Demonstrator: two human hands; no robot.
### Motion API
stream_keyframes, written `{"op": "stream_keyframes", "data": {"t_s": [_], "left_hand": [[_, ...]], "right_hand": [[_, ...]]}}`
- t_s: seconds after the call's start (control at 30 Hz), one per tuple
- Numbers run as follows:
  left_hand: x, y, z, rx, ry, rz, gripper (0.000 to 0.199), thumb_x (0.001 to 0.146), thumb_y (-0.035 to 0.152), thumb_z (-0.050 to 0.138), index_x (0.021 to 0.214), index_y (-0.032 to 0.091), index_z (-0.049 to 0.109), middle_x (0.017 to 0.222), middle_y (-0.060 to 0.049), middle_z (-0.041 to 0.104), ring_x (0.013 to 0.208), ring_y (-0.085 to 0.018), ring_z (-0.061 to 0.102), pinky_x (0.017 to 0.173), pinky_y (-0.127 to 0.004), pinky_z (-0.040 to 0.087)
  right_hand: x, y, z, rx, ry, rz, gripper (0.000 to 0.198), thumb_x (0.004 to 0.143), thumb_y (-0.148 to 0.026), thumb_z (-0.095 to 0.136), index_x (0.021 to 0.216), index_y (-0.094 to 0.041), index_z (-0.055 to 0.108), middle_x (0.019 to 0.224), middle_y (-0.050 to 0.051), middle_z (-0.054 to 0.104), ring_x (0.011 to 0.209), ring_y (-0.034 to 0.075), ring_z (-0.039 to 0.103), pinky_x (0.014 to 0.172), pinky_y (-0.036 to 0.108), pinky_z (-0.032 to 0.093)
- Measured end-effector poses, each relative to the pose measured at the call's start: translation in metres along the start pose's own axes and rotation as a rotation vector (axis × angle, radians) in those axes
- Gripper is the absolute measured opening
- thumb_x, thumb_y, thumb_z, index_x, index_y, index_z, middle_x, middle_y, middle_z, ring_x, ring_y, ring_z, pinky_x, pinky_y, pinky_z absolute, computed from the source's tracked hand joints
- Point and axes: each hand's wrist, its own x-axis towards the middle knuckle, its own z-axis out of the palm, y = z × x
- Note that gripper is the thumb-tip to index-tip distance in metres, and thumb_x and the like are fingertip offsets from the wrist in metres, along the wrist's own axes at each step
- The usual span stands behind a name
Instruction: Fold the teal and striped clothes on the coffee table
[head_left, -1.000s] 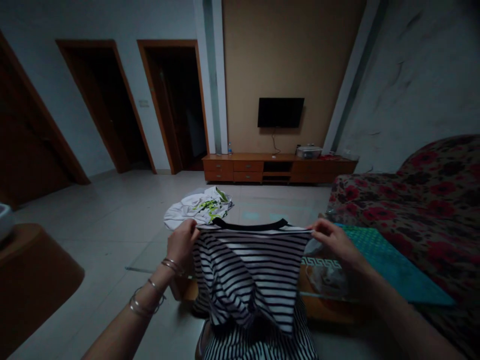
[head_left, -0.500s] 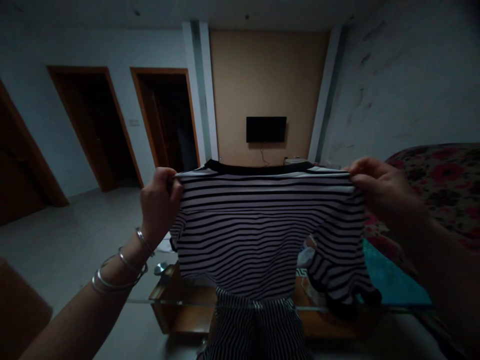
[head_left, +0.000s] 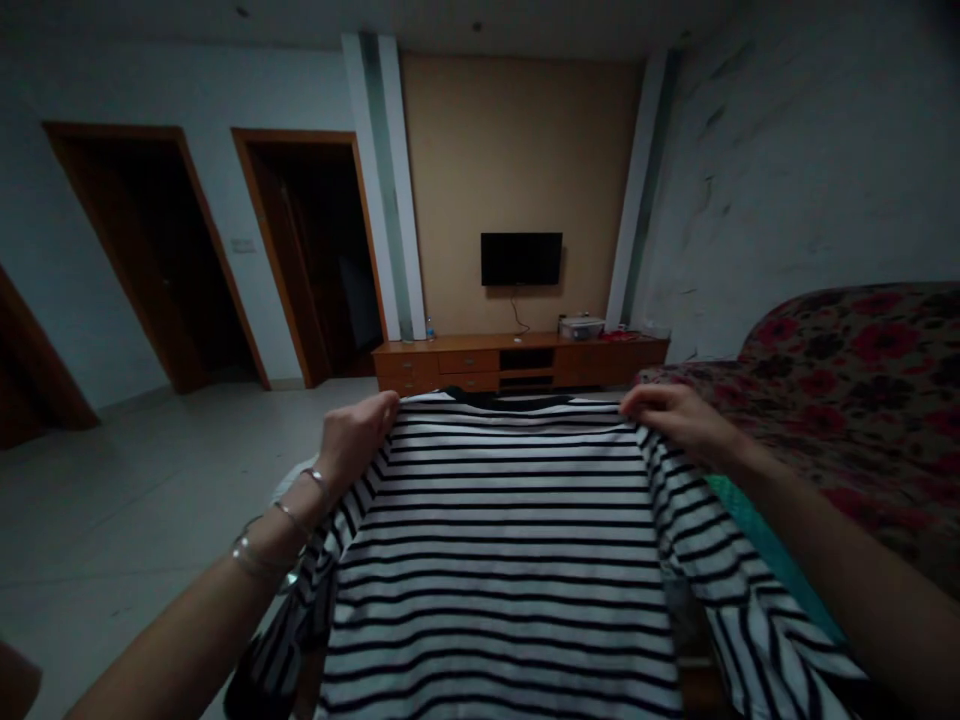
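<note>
Two sleeves of a striped shirt hang loose nearest the camera, one on each side of its body, which slopes down from the hands. At its far end, the left hand and right hand each have a grip pinched on a shoulder, with the dark collar between them. Spreading the shirt by its shoulders looks like the step in hand; the next move probably calls for even tension and control of those sleeves. Beyond are a floral sofa on the right, a wooden cabinet and, above it, a television.
</note>
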Motion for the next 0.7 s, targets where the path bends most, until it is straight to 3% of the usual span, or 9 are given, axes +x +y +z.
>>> {"op": "stream_keyframes", "data": {"t_s": [0.1, 0.17, 0.23, 0.33, 0.4, 0.5, 0.6, 0.7], "left_hand": [[0.003, -0.007, 0.085, -0.015, -0.308, -0.022, 0.029, 0.093, 0.025, 0.041, 0.116, 0.02, 0.058, 0.106, -0.008, 0.066, 0.091, -0.02, 0.061, 0.075, -0.027, 0.042], [-0.013, -0.004, 0.134, -0.024, -0.451, -0.063, 0.036, 0.088, 0.015, 0.045, 0.123, 0.019, 0.054, 0.116, -0.011, 0.061, 0.104, -0.023, 0.058, 0.085, -0.032, 0.042], [-0.043, 0.003, 0.171, -0.032, -0.533, -0.098, 0.041, 0.083, 0.008, 0.048, 0.121, 0.017, 0.056, 0.122, -0.014, 0.057, 0.112, -0.025, 0.054, 0.089, -0.036, 0.042], [-0.102, 0.013, 0.202, -0.061, -0.633, -0.106, 0.043, 0.078, 0.007, 0.054, 0.119, 0.019, 0.059, 0.131, -0.013, 0.053, 0.12, -0.027, 0.049, 0.093, -0.039, 0.042], [-0.141, 0.017, 0.209, -0.101, -0.682, -0.076, 0.043, 0.078, 0.008, 0.055, 0.118, 0.022, 0.059, 0.136, -0.011, 0.049, 0.124, -0.027, 0.046, 0.097, -0.041, 0.04], [-0.194, 0.021, 0.2, -0.205, -0.656, -0.065, 0.038, 0.079, 0.01, 0.055, 0.114, 0.023, 0.061, 0.135, -0.01, 0.05, 0.123, -0.027, 0.046, 0.097, -0.044, 0.041], [-0.246, 0.032, 0.169, -0.374, -0.511, -0.118, 0.028, 0.084, 0.017, 0.052, 0.11, 0.021, 0.06, 0.124, -0.011, 0.054, 0.116, -0.026, 0.05, 0.095, -0.044, 0.044], [-0.309, 0.051, 0.126, -0.511, -0.388, -0.194, 0.023, 0.088, 0.023, 0.047, 0.109, 0.021, 0.058, 0.115, -0.01, 0.055, 0.11, -0.022, 0.052, 0.093, -0.04, 0.048]], "right_hand": [[0.033, 0.064, 0.06, -0.329, -0.126, 0.025, 0.025, 0.074, -0.005, 0.048, 0.079, -0.016, 0.07, 0.091, 0.006, 0.067, 0.089, 0.017, 0.06, 0.083, 0.027, 0.045], [0.034, 0.102, 0.101, -0.524, -0.213, 0.068, 0.036, 0.072, 0.0, 0.046, 0.093, -0.017, 0.071, 0.109, 0.009, 0.064, 0.1, 0.018, 0.058, 0.089, 0.027, 0.042], [0.016, 0.131, 0.138, -0.613, -0.29, 0.113, 0.043, 0.073, 0.001, 0.044, 0.103, -0.017, 0.069, 0.119, 0.011, 0.06, 0.107, 0.019, 0.056, 0.092, 0.028, 0.041], [-0.033, 0.16, 0.18, -0.603, -0.362, 0.124, 0.042, 0.077, -0.001, 0.043, 0.106, -0.018, 0.068, 0.116, 0.01, 0.061, 0.107, 0.019, 0.055, 0.093, 0.029, 0.04], [-0.07, 0.172, 0.196, -0.555, -0.391, 0.102, 0.038, 0.079, -0.005, 0.043, 0.103, -0.02, 0.068, 0.113, 0.009, 0.062, 0.108, 0.02, 0.054, 0.094, 0.031, 0.04], [-0.124, 0.18, 0.202, -0.437, -0.333, 0.1, 0.033, 0.082, -0.01, 0.044, 0.101, -0.02, 0.068, 0.114, 0.009, 0.061, 0.11, 0.021, 0.053, 0.096, 0.034, 0.041], [-0.181, 0.174, 0.19, -0.299, -0.16, 0.158, 0.03, 0.085, -0.018, 0.044, 0.105, -0.02, 0.066, 0.112, 0.009, 0.061, 0.108, 0.021, 0.054, 0.096, 0.037, 0.043], [-0.25, 0.16, 0.174, -0.18, -0.007, 0.322, 0.026, 0.087, -0.03, 0.046, 0.101, -0.021, 0.066, 0.105, 0.009, 0.064, 0.102, 0.022, 0.058, 0.092, 0.038, 0.047]]}}
